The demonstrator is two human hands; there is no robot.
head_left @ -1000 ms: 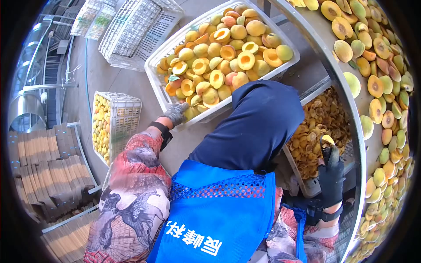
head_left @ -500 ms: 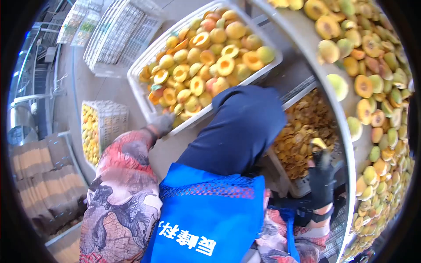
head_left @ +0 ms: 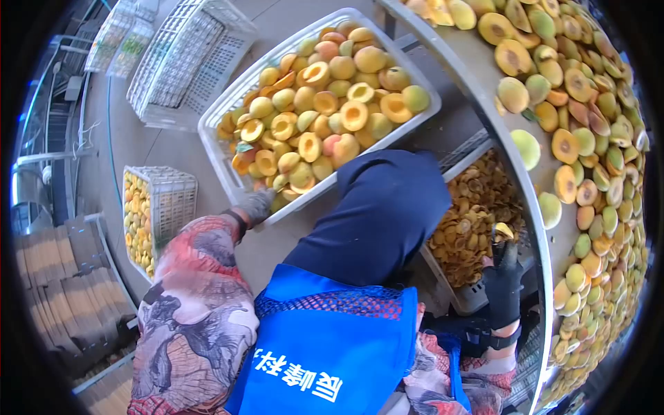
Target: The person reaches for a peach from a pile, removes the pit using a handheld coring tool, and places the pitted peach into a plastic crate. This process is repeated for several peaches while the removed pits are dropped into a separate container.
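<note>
My left hand (head_left: 256,206), in a grey glove, is closed at the near corner of a large white crate (head_left: 216,158), with its fingers over the rim. Inside the crate lie halved and whole yellow-orange fruits (head_left: 308,114), peaches or apricots; some halves show a hollow centre. In a black glove, my right hand (head_left: 503,277) is raised by the table edge above a lower crate (head_left: 472,296) of thin yellow scraps (head_left: 470,221). Its fingers are closed on a small yellow fruit piece (head_left: 503,229).
A curved metal-edged table (head_left: 477,90) on the right carries many fruit halves (head_left: 588,145). At the left stand stacked white crates (head_left: 187,62), a small crate of fruit (head_left: 173,200) and brown stacked material (head_left: 72,277). My knee (head_left: 394,187) lies between the two crates.
The view has shifted slightly. My right hand and its yellow piece remain over the scraps, and my left hand stays at the crate's corner.
</note>
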